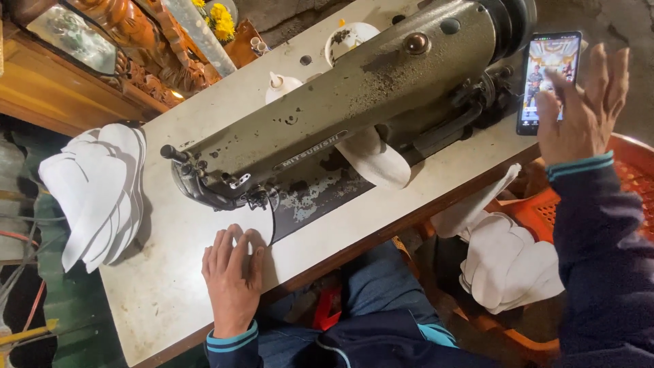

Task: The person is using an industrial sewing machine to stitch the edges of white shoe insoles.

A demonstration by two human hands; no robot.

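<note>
**Head view: white fabric piece at sewing machine, phone at bench edge**

Head view, looking down. A white fabric piece (255, 228) is laid flat on the bench (163, 286), its far edge tucked under the needle end of the sewing machine (354, 102). Its long axis cannot be told, as most of it is covered. The machine's long axis runs diagonally, needle end at lower left, handwheel at upper right.

Left hand (233, 276): pressed palm-down on the near part of the fabric piece, fingers straight and close together, pointing toward the machine. Nothing is clasped; the grip is flat and open.

Right hand (579, 112): raised at the right bench edge, fingers spread wide, one fingertip touching the lit screen of a phone (547, 80). The phone is not clasped. It is propped by the machine's handwheel end, long axis roughly upright in the picture.

Also noted: a stack of white cut pieces (99, 191) overhanging the left bench end; a further white pile (507, 262) in an orange basket (630, 170) at lower right; a small white oil bottle (279, 85) behind the machine.
</note>
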